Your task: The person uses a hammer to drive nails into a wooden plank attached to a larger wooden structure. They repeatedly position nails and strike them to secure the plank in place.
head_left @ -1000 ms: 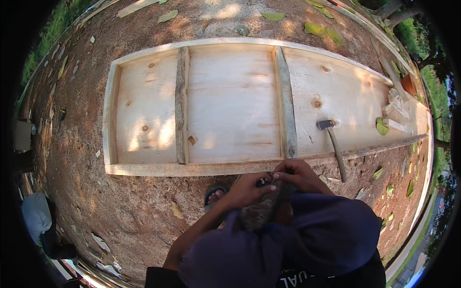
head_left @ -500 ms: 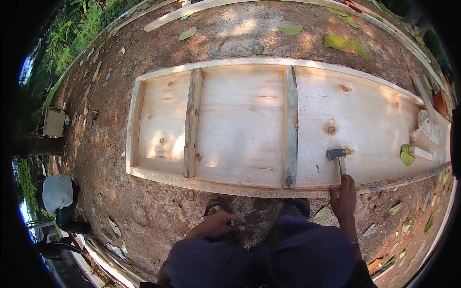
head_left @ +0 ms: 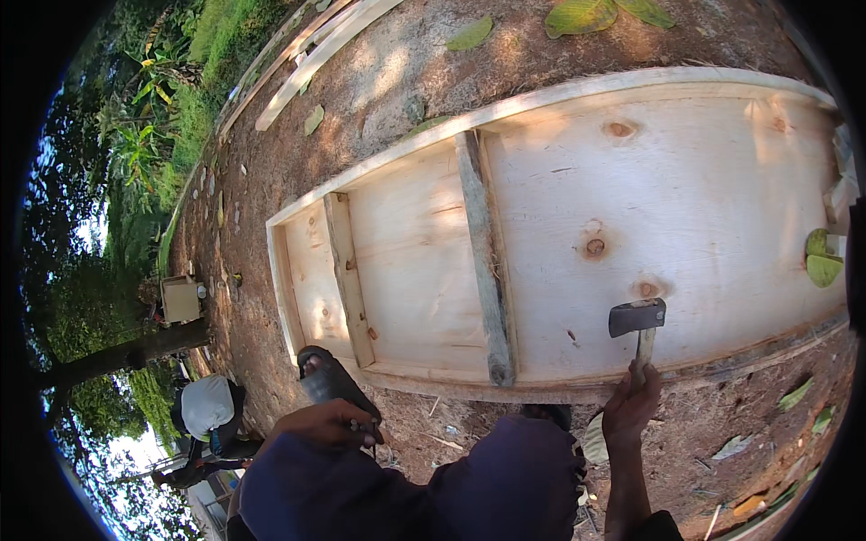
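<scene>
Over brown soil [head_left: 713,406], the right hand [head_left: 630,410] grips a hatchet [head_left: 637,318], the left hand [head_left: 327,422] indistinct dark bits [head_left: 368,431].

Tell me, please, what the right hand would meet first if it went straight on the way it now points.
The right hand, gripping the hatchet, would probably meet the frame's near rail first; depth is unclear, so it might pass above that toward the plywood panel.

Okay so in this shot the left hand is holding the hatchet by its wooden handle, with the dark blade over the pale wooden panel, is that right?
Not quite: it's the right hand, not the left hand, that holds the hatchet by its wooden handle, as the head view shows. The dark blade is over the pale wooden panel.
</scene>
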`<state>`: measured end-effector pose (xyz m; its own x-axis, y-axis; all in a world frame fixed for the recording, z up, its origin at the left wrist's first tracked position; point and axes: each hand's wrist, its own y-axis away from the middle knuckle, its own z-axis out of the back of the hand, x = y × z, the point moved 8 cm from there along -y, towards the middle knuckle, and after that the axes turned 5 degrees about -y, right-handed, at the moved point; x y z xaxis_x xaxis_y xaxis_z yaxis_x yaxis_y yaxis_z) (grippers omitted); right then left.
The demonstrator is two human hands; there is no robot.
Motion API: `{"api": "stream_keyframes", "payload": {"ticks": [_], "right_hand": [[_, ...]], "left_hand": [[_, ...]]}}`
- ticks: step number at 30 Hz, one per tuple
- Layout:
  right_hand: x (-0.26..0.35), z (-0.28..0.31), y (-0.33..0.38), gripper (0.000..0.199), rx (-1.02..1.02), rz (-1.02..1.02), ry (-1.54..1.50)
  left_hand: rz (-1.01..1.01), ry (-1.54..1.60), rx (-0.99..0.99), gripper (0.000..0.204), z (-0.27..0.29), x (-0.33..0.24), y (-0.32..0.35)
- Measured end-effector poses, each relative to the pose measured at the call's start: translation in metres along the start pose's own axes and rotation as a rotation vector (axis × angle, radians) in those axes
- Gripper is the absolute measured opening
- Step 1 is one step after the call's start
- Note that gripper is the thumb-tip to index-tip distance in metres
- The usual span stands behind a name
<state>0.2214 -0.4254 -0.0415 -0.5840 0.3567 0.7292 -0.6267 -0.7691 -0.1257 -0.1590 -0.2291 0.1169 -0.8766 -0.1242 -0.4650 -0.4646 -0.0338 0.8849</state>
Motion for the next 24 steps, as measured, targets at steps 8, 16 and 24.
{"api": "stream_keyframes", "payload": {"ticks": [8,16,24], "right_hand": [[0.034,-0.007,-0.029,0.028,-0.014,0.003,-0.083],[0.040,-0.012,-0.040,0.045,0.090,-0.230,0.311],[0.093,-0.012,-0.041,0.040,-0.026,-0.526,0.663]], "left_hand": [[0.223,-0.220,-0.107,0.016,0.145,-0.091,-0.024],[-0.253,-0.264,-0.277,0.017,0.235,-0.093,-0.135],[-0.913,-0.591,-0.927,0.019,0.348,-0.165,-0.191]]}}
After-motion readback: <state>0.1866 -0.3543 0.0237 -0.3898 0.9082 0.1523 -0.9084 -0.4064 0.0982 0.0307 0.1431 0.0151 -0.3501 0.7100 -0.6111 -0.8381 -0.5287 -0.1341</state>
